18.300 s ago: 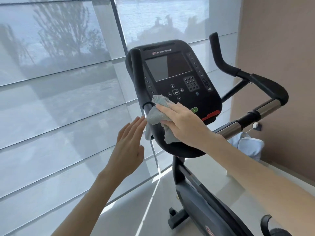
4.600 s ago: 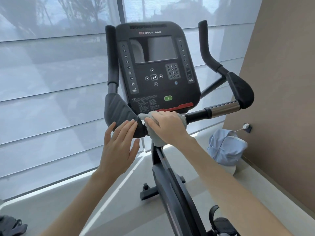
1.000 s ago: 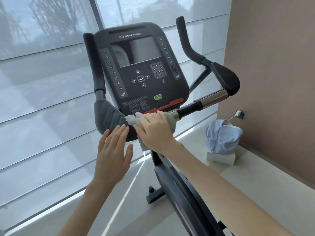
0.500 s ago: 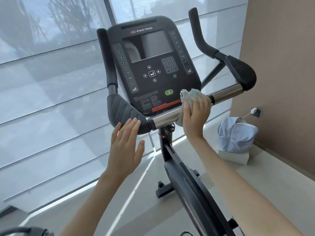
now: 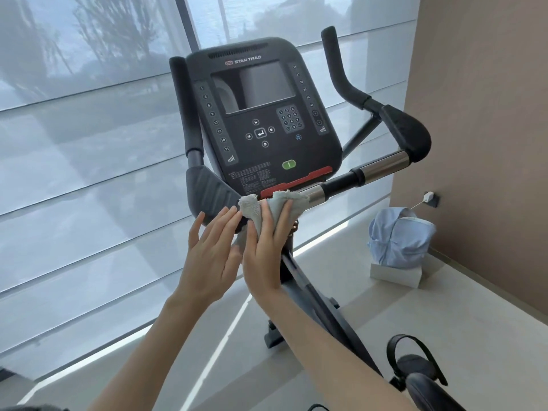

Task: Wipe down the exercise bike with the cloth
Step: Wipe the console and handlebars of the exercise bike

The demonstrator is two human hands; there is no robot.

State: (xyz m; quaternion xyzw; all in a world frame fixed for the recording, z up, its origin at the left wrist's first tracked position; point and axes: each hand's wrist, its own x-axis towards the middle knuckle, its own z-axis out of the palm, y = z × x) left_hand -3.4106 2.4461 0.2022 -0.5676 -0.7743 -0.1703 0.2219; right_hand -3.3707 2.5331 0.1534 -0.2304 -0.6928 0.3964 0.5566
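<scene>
A Star Trac exercise bike [image 5: 299,277] stands by a shaded window. Just below its console [image 5: 267,129], the right hand [image 5: 267,247] grasps a pale terry cloth [image 5: 252,207], fingers curled, pressing it round the handlebar crossbar [image 5: 338,185]. The left hand [image 5: 212,256], fingers straight and holding nothing, lies below the console, left of the cloth. The cloth looks soft, light and limp, and is probably best held bunched in the palm.

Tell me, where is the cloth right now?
In the head view, the cloth sits mid-frame on the handlebar just below the console, held by the right hand, with the left hand beside it.
</scene>
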